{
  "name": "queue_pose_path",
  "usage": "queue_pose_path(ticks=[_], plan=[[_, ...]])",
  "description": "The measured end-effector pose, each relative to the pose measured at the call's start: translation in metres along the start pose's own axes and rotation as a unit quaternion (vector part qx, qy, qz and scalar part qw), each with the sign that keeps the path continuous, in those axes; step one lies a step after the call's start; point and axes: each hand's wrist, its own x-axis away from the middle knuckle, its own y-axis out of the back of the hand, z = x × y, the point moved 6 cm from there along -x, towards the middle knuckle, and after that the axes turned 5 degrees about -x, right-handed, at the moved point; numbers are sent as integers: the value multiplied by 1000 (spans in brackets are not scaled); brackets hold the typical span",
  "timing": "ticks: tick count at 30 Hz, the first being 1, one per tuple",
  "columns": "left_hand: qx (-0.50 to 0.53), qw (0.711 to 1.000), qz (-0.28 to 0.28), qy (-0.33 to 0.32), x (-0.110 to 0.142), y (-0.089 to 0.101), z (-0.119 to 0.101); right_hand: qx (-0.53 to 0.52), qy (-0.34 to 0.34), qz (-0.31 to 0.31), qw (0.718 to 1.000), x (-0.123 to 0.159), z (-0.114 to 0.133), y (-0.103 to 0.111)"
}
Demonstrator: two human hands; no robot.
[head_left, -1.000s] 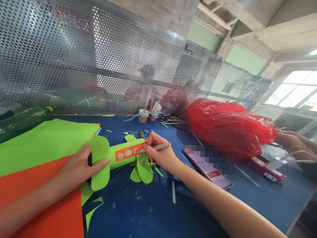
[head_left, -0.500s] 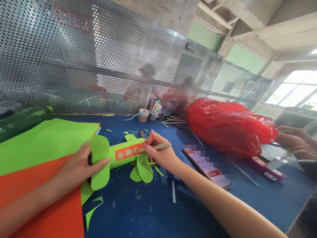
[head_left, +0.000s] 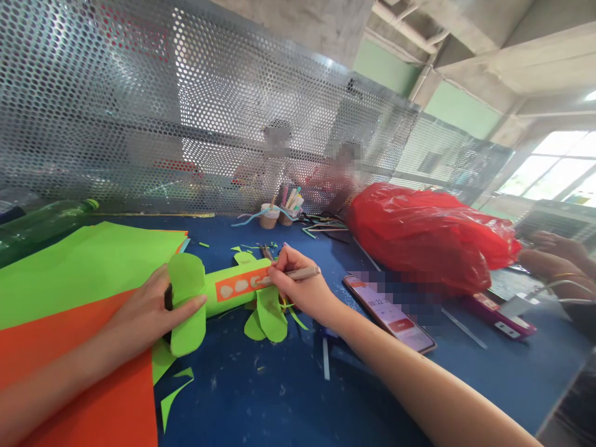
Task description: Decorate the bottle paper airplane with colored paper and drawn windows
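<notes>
A green paper tube model (head_left: pixel 233 290) lies on the blue table (head_left: pixel 279 397), with rounded green flaps at its near end and underside. An orange strip (head_left: pixel 242 285) with white ovals runs along its side. My left hand (head_left: pixel 144 316) wraps round the flap end and holds the model steady. My right hand (head_left: pixel 298 285) pinches a beige pen (head_left: pixel 298 274) whose tip rests on the orange strip.
Green (head_left: pixel 79 267) and orange paper sheets (head_left: pixel 93 385) lie at the left, a green bottle (head_left: pixel 41 223) behind them. A phone (head_left: pixel 388 313), a red plastic bag (head_left: pixel 428 242), cups of pens (head_left: pixel 279 214) and paper scraps are on the table. Another person's hands (head_left: pixel 554 254) work at the far right. A perforated metal screen (head_left: pixel 186 124) stands behind.
Almost nothing has moved: both my hands stay on the model and pen. The other person's hands at the far right have shifted slightly.
</notes>
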Motion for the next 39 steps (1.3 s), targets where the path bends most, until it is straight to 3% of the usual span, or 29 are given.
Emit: queue_pose_path(ticks=[39], plan=[[10,1000,-4,3,-2,-3,5,-11,-8,4,1000,0,-3,-1]])
